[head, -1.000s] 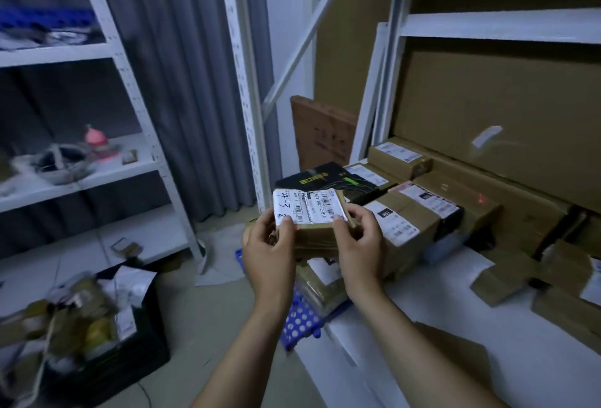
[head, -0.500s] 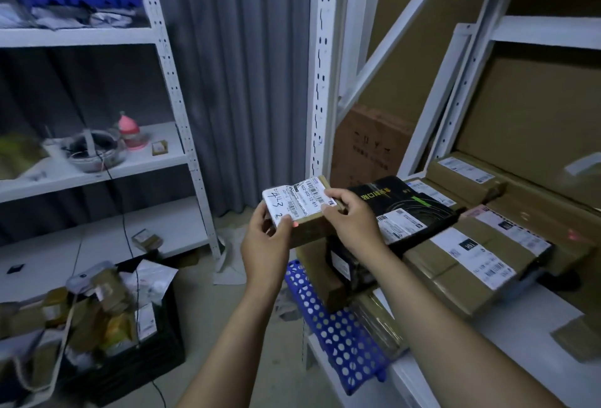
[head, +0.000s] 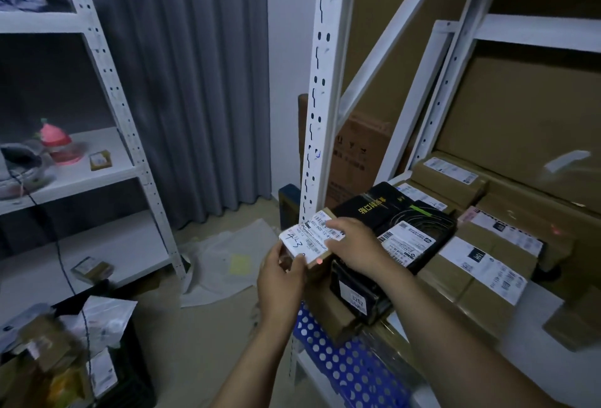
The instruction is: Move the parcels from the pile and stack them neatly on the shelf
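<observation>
Brown cardboard parcel (head: 309, 241), white-labelled top facing up, is held from both sides: your left hand (head: 281, 277) pinches its near-left edge, your right hand (head: 356, 246) clasps its right side.

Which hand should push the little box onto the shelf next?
Probably the right hand. It grips the box on the side next to the black parcel on the shelf, while the left hand holds the side away from it.

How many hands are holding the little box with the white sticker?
2. The left hand grips the little box at its near left corner; the right hand holds its right side, beside the black parcel.
</observation>
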